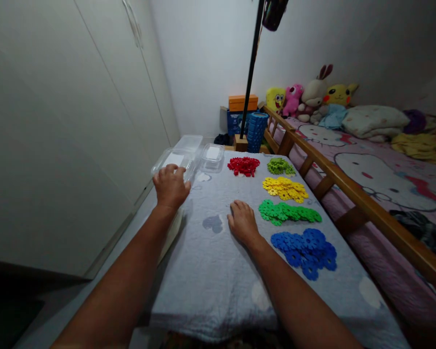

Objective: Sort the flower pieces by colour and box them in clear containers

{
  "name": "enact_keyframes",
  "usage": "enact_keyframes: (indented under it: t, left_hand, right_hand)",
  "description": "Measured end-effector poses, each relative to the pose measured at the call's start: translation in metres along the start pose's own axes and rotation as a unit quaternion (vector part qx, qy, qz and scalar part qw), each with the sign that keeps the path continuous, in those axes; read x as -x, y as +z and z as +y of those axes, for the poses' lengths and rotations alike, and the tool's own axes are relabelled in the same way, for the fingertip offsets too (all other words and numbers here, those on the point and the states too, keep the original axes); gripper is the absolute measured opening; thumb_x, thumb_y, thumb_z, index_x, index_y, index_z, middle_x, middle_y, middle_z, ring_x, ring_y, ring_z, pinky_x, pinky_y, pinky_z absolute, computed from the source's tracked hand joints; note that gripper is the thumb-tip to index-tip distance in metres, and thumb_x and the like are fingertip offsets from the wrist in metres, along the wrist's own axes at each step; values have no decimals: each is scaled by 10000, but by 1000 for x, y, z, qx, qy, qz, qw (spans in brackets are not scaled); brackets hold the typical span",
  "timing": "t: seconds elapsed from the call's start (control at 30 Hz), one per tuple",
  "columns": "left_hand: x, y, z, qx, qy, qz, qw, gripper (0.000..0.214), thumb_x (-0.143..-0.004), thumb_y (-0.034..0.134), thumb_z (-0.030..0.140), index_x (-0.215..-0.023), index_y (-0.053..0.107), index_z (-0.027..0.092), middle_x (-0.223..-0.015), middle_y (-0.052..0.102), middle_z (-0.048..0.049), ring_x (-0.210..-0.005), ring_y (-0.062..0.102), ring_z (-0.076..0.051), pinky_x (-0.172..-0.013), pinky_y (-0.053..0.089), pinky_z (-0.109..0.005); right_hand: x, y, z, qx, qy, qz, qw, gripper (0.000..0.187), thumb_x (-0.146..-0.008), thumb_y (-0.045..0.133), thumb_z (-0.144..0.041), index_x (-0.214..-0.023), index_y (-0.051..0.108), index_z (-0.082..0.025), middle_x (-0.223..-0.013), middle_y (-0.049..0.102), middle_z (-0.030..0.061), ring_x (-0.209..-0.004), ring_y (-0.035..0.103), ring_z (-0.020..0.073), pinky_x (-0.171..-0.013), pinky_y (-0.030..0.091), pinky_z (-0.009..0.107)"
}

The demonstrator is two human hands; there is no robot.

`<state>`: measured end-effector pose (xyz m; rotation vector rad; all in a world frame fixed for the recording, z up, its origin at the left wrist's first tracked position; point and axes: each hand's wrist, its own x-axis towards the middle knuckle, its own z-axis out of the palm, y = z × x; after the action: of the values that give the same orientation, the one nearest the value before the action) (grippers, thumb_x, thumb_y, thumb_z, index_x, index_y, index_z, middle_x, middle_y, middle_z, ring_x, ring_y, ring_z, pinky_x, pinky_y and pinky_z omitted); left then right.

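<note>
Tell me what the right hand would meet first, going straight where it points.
The right hand would probably meet the small clear container beyond it on the cloth; exact line and depth are unclear.

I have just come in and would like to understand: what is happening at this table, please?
A person's left hand is at the large transparent box; whether it grips it is hard to tell. The right hand is over the cloth, with nothing visible in it. A small box stands beside the large one. Red, lime, yellow, green and blue pieces lie in separate piles, outside the boxes.
</note>
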<state>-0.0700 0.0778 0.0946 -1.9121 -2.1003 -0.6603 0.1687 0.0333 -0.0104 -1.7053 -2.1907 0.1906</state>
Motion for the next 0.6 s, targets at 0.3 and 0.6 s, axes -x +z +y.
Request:
enact_keyframes:
  t: [0.3, 0.6]
  left_hand:
    - [-9, 13, -26, -55, 19, 15, 998, 299, -882, 558, 279, -1148, 672, 203, -1160, 643, -159, -1143, 537, -362, -1004, 376, -499]
    - [-15, 20, -40, -3, 53, 58, 997, 251, -857, 555, 244, -1053, 706, 201, -1068, 665, -169, -1075, 562, -372, -932, 411, -519]
  right_hand:
    - [0, 0, 1, 1, 5, -2, 1000, 376, -962, 569, -272, -1322, 637, -186, -1469, 583, 142, -1366, 477, 279, -1164, 362, 426]
    - [1, -2, -1, -3, 2, -3, 1000, 381, -966, 553, -267, -1325, 634, -168, -1470, 586, 139, -1369, 472, 288, -1167, 362, 423]
